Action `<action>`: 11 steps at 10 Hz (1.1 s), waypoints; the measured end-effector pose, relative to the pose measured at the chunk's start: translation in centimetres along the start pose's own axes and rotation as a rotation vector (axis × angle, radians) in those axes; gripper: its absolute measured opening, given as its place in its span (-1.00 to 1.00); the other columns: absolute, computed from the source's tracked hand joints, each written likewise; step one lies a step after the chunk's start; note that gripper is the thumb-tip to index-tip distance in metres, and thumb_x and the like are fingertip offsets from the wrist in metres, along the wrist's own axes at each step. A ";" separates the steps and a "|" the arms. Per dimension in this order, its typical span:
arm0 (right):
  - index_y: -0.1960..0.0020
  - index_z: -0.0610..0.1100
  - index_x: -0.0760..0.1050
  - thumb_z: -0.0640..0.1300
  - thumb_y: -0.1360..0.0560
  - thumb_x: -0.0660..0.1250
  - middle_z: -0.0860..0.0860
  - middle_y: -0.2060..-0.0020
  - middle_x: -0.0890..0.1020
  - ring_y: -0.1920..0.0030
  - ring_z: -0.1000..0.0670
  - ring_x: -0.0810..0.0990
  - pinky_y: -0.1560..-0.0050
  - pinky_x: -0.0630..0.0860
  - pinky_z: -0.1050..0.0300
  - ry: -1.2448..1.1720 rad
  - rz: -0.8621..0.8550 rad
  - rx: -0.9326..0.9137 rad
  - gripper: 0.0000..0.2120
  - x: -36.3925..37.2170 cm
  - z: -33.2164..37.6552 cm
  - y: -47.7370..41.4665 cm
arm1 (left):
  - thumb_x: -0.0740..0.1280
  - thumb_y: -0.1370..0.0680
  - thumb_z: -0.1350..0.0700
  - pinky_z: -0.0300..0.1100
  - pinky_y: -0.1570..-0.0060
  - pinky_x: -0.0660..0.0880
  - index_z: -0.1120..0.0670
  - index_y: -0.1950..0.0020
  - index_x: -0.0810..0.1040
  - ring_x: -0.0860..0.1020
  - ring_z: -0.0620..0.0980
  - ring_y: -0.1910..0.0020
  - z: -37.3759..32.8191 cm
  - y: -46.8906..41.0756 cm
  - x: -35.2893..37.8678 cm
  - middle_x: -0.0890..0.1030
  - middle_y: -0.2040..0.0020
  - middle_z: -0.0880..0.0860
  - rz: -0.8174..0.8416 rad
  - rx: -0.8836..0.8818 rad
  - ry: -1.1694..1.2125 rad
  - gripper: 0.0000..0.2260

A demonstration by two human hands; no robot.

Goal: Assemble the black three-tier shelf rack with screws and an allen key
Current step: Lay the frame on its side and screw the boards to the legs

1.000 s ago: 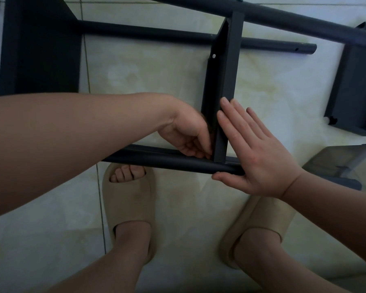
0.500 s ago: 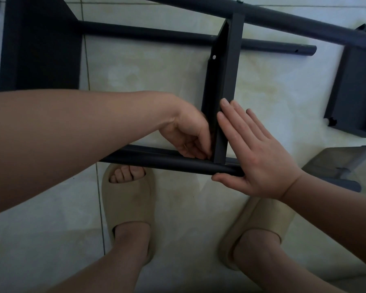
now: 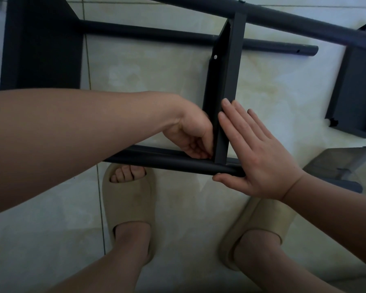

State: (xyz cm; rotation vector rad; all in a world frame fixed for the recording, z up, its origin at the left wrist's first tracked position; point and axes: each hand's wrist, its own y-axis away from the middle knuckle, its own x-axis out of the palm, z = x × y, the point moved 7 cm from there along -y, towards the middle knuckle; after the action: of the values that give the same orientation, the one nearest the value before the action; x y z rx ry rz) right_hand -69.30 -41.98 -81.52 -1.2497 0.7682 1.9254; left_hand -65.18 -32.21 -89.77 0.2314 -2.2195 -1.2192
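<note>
Head view: rack on its side, both hands at the middle joint

We note the black rack (image 3: 304,21) lying on its side on the tiled floor (image 3: 152,81). Its left shelf panel (image 3: 40,49) runs to the frame edge. Left hand (image 3: 192,134): fingertips curled into the corner where the middle shelf panel (image 3: 226,87) meets the near tube (image 3: 156,158); we cannot tell whether they pinch anything. Right hand (image 3: 260,157): flat, fingers straight against that panel's right face, thumb under the tube. Bare tile lies open either side of the panel. The right shelf panel (image 3: 355,92) sits apart. Beige slippers (image 3: 127,199) stand beside the tube.
</note>
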 end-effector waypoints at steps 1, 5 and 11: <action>-0.60 -0.35 0.09 0.36 -0.56 0.20 -0.26 -0.62 0.06 -0.63 -0.24 0.01 -0.55 0.15 -0.31 -0.002 0.003 0.001 -0.06 0.0 0.0 0.0 | 0.30 -0.57 0.31 -0.22 0.06 0.54 0.17 -0.04 0.59 0.57 -0.04 0.15 0.1 0.1 -0.1 0.61 0.10 0.10 0.009 -0.017 -0.017 -0.88; -0.61 -0.35 0.08 0.36 -0.57 0.20 -0.26 -0.62 0.06 -0.63 -0.24 0.01 -0.56 0.14 -0.31 -0.006 -0.001 -0.001 -0.06 0.1 0.0 0.0 | 0.31 -0.57 0.33 -0.27 0.15 0.56 0.18 0.03 0.61 0.57 -0.07 0.25 0.0 0.2 -0.2 0.61 0.18 0.09 -0.012 -0.030 -0.053 -0.89; -0.61 -0.34 0.07 0.37 -0.56 0.20 -0.25 -0.62 0.05 -0.63 -0.24 0.00 -0.55 0.15 -0.31 0.000 0.002 -0.002 -0.05 0.1 0.0 0.0 | 0.32 -0.57 0.29 -0.31 0.22 0.55 0.17 0.04 0.61 0.55 -0.09 0.27 -0.1 0.1 -0.3 0.60 0.22 0.06 -0.022 -0.053 -0.078 -0.92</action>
State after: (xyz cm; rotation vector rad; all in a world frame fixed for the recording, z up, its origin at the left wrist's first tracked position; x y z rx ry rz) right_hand -69.34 -42.01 -81.61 -1.2502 0.7676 1.9280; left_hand -64.89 -32.13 -89.77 0.1903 -2.2523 -1.3175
